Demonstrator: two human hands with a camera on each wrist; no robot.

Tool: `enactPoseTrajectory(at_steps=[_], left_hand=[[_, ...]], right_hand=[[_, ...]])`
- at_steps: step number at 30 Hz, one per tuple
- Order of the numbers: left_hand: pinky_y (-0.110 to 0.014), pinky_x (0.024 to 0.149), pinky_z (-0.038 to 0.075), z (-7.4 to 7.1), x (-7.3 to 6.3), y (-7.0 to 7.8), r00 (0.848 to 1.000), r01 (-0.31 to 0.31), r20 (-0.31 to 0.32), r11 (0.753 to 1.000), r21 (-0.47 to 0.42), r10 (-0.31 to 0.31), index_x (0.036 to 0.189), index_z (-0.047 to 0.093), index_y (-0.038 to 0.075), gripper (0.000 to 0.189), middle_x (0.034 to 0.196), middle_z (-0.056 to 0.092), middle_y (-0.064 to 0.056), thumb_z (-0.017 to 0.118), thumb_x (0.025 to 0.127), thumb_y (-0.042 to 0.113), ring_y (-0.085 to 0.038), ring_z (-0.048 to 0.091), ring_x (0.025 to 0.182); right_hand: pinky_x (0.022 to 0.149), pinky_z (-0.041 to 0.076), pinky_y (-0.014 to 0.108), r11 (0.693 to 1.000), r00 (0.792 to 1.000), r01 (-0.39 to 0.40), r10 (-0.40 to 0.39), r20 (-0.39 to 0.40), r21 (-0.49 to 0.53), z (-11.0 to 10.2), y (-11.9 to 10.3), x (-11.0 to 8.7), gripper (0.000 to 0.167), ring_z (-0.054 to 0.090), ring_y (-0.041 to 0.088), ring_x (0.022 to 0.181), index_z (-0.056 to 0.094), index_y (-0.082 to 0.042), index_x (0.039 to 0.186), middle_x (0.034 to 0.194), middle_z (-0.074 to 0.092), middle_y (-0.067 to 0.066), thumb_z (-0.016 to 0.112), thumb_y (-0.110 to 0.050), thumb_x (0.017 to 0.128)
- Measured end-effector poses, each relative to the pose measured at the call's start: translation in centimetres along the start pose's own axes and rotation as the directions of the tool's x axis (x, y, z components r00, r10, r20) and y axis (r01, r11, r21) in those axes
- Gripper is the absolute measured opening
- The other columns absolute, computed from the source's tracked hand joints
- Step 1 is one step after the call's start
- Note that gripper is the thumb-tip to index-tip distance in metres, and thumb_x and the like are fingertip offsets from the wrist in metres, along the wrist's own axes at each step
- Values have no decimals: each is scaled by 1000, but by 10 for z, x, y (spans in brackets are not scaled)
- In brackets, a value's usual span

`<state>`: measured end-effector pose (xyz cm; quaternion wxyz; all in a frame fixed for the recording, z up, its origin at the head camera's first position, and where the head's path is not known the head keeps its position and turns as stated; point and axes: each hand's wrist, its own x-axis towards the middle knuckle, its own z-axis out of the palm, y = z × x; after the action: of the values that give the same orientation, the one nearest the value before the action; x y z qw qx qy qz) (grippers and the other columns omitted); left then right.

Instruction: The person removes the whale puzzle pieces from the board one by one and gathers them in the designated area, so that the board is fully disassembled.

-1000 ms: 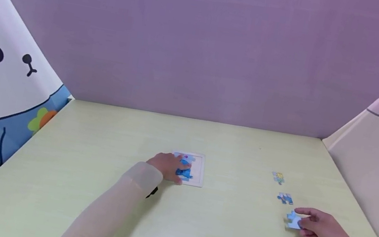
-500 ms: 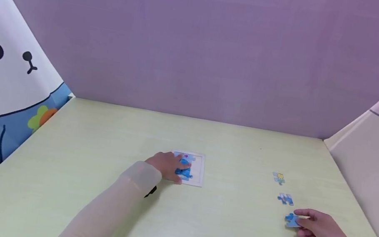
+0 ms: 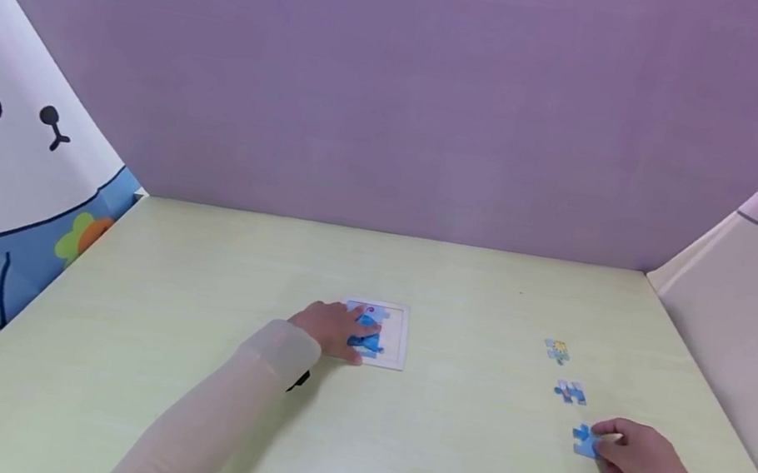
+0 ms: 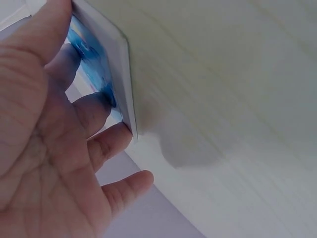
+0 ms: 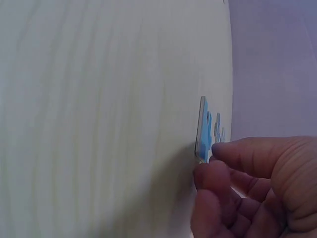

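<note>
My left hand [image 3: 330, 329] rests with spread fingers on a white-framed jigsaw puzzle board [image 3: 394, 341]. A blue picture fills its left part, partly hidden under the hand, and the right part is bare. In the left wrist view, the fingers of the left hand [image 4: 64, 134] reach over the edge of the board [image 4: 119, 64]. On the right, my right hand [image 3: 640, 460] pinches a blue puzzle piece [image 3: 585, 442] between thumb and fingers, at or just above the table. The right wrist view shows this blue piece [image 5: 202, 131] at the fingertips.
Two more puzzle bits lie beyond the right hand: a blue and pinkish one [image 3: 570, 392] and, farther back, one with a yellow sun or flower [image 3: 557, 352]. The pale wooden table [image 3: 446, 460] ends at a purple backdrop [image 3: 420, 91], with printed cloth on both sides.
The piece in my right hand has changed its tilt and looks a deeper blue than a second ago. The right hand has shifted slightly left. My left hand stays on the board.
</note>
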<state>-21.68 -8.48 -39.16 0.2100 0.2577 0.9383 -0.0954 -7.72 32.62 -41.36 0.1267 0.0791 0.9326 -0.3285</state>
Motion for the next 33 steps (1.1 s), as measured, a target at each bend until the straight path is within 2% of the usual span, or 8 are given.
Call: enactPoseTrajectory(at_steps=[3,5,13,17,23,28,31,33], left_hand=[[-46,105,34,0,-2,0,1000,-2,-11,1000,3,2,149,30,40,66,158,23,2,58,90,52,-27,31,139],[-45,105,35,1,-3,0,1000,-1,-16,1000,5,1,149,30,40,66,158,23,2,58,91,52,-27,31,139],[-40,97,43,-2,2,5,998,17,-54,999,49,-15,149,27,42,65,157,24,3,55,92,53,-22,31,140],[-42,100,40,-3,8,11,999,2,-55,999,51,1,150,26,43,66,158,22,4,54,91,55,-22,29,141],[-49,107,31,3,9,13,999,1,-47,998,60,2,151,21,44,65,159,17,6,49,93,56,-21,23,143],[-51,108,29,3,7,13,997,-12,-72,998,62,16,151,22,42,64,159,17,4,48,94,55,-25,25,142],[-51,108,29,2,6,13,997,-7,-70,997,75,13,151,23,42,64,159,19,3,49,94,55,-25,26,142],[-51,108,29,1,5,14,998,-7,-64,997,82,13,151,23,42,64,159,19,3,48,94,55,-25,26,142]], right_hand=[[48,39,29,997,1000,18,-19,-16,-74,-1,0,0,25,46,15,46,59,11,106,53,46,-1,56,-8,90],[48,38,29,996,999,32,-34,-15,-88,-1,-1,0,27,45,15,45,59,11,108,53,45,0,57,-10,91],[49,39,28,988,991,132,-132,0,-86,-17,-15,10,33,48,16,55,58,13,112,65,51,0,58,-14,93],[49,39,28,977,981,193,-195,-5,-90,-22,-28,14,31,48,14,55,60,11,112,64,52,0,58,-13,93],[57,44,31,944,951,308,-309,8,-117,-5,-64,28,28,52,13,63,62,8,112,72,59,1,60,-12,92],[61,46,32,904,917,399,-395,53,-152,15,-99,45,25,54,12,69,64,5,111,80,63,1,61,-10,91],[61,46,31,881,893,449,-448,40,-148,26,-118,58,23,53,12,67,64,5,110,80,62,2,61,-7,90],[62,45,31,879,889,456,-457,25,-142,34,-130,66,23,52,13,67,64,5,110,81,62,4,62,-6,90]])
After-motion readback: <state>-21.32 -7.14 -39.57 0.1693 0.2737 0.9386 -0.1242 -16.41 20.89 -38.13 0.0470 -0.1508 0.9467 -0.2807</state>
